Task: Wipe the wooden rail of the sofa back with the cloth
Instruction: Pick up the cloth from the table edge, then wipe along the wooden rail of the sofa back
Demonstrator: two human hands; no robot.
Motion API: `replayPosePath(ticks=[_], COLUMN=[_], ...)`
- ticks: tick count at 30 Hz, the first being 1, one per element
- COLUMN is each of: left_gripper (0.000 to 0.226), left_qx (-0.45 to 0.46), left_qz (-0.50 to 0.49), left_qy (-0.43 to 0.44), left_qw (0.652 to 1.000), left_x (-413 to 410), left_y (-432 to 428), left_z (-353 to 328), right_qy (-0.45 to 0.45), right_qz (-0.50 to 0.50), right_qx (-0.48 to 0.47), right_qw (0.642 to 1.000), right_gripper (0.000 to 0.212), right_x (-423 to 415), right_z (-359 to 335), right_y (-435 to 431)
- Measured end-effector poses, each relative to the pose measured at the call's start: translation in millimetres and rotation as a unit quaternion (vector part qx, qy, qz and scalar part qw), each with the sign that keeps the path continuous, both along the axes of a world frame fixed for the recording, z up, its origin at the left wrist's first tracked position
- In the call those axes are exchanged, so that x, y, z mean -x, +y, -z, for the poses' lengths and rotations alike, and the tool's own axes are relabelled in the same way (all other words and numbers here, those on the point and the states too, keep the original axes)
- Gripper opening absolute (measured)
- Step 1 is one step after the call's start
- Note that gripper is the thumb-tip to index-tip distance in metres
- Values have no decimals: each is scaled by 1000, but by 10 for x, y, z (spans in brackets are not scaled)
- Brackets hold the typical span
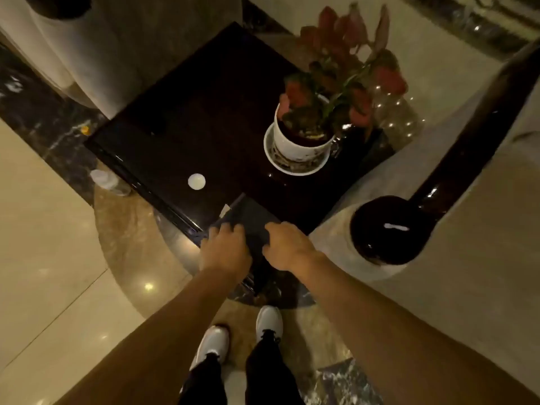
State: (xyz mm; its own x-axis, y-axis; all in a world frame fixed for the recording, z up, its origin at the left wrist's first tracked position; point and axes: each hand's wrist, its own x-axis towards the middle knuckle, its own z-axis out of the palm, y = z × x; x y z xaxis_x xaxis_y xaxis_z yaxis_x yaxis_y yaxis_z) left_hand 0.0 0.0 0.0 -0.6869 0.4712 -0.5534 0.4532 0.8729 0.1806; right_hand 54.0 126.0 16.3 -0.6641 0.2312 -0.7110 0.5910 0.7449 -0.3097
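A dark grey cloth (253, 220) lies on the near corner of a glossy dark wooden side table (187, 135). My left hand (225, 250) and my right hand (287, 247) both rest on the cloth's near edge, with fingers curled onto it. The sofa's dark wooden rail (473, 135) runs from the upper right down to a round polished knob (388, 229), just right of my right hand. Beige sofa upholstery (473, 258) lies below the rail.
A white pot with red-leaved plant (304, 135) stands on a saucer on the table's right side. A small white disc (196, 181) lies on the table. A clear bottle (109, 182) sits on the floor at left. Another beige sofa (87, 54) stands upper left. My white shoes (268, 320) are on the marble floor.
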Motion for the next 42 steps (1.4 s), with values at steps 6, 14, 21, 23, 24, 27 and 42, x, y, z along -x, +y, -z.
replayPosePath(ticks=[6, 14, 21, 23, 24, 27, 42], left_gripper=[78, 20, 57, 56, 53, 44, 87], left_qx=[-64, -184, -337, -349, -355, -375, -392], left_qz=[-158, -334, -322, -281, -262, -221, 13], left_qy=[27, -306, -577, -589, -585, -526, -307], left_qw=[985, 872, 671, 672, 681, 731, 867], left_x=[170, 277, -73, -50, -40, -99, -521], left_y=[-112, -169, 184, 330, 439, 794, 1015], left_z=[746, 294, -1010, -1158, -1213, -1428, -649], right_qy=[77, 105, 250, 270, 290, 332, 243], right_qz=[75, 386, 463, 470, 482, 518, 119], right_qx=[-118, 157, 151, 162, 157, 87, -314], right_qw=[987, 903, 837, 825, 812, 783, 910], right_gripper=[85, 30, 28, 30, 29, 41, 67], right_x=[57, -203, -1149, -1264, -1306, -1420, -940], right_z=[909, 511, -1159, -1361, -1454, -1707, -798], right_y=[-276, -297, 46, 139, 221, 473, 1063])
